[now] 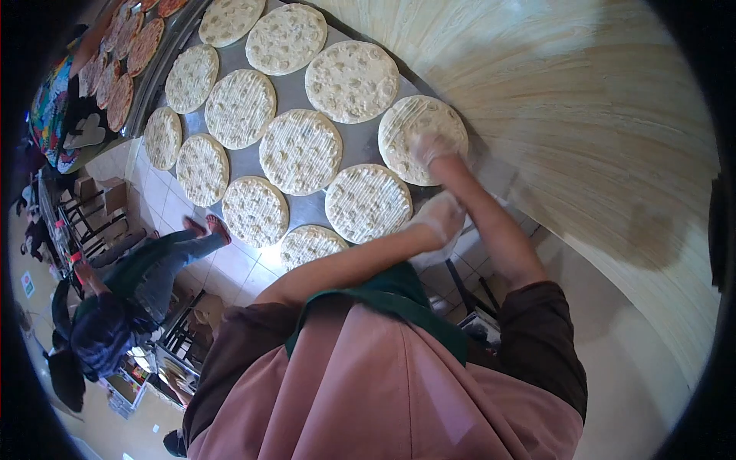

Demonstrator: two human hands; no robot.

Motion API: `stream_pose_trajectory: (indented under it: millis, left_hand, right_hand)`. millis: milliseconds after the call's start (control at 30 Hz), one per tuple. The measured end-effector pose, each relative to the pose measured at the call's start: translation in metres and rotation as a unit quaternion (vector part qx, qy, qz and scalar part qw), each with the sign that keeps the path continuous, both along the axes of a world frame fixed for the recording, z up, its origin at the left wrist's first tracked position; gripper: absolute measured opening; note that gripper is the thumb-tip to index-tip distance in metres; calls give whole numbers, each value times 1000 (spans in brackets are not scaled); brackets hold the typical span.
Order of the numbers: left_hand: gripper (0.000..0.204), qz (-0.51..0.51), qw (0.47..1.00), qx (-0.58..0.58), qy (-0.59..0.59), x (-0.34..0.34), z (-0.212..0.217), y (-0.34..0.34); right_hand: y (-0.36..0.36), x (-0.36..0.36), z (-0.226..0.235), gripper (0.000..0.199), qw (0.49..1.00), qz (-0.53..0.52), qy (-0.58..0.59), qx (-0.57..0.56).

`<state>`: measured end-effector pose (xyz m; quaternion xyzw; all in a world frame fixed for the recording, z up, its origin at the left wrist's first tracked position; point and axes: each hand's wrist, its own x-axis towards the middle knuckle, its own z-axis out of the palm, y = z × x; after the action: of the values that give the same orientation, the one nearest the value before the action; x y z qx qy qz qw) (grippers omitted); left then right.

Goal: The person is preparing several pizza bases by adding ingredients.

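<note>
Several flat, pale dough rounds with ridged, dimpled tops lie on a steel table (360, 146). My right hand (429, 147), in a thin clear glove, presses down on the rightmost dough round (402, 126) near the table's right edge. My left hand (441, 217), also gloved, is at the table's near edge between that round and another dough round (368, 203). Its fingers look bunched, and something white hangs below it; I cannot tell what it is. My forearms cross in front of my pink apron (383, 383).
Topped reddish rounds (126, 57) lie on a second surface at the upper left. Another person (123, 299) in a green apron bends over the tiled floor at the left, near stools and crates. A pale wooden surface (583, 115) fills the right side.
</note>
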<state>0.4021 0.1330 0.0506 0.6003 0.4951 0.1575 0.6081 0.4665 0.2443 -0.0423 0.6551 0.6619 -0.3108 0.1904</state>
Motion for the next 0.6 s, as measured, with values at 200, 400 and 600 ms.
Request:
stream_pose_trajectory:
  millis: [200,400,600]
  left_hand:
    - [22,29,999,-4,-13,-5,22,17]
    - [24,-43,998,30,21,-8,22,20]
    - [21,-21,1000,-7,-9,-13,19,-8]
  right_hand:
    - [16,-10,47,29,998,-63,-25,10]
    - [6,2,46,28,999,-27,15,25]
    - [-28,-3,38,31,999,10,36,38]
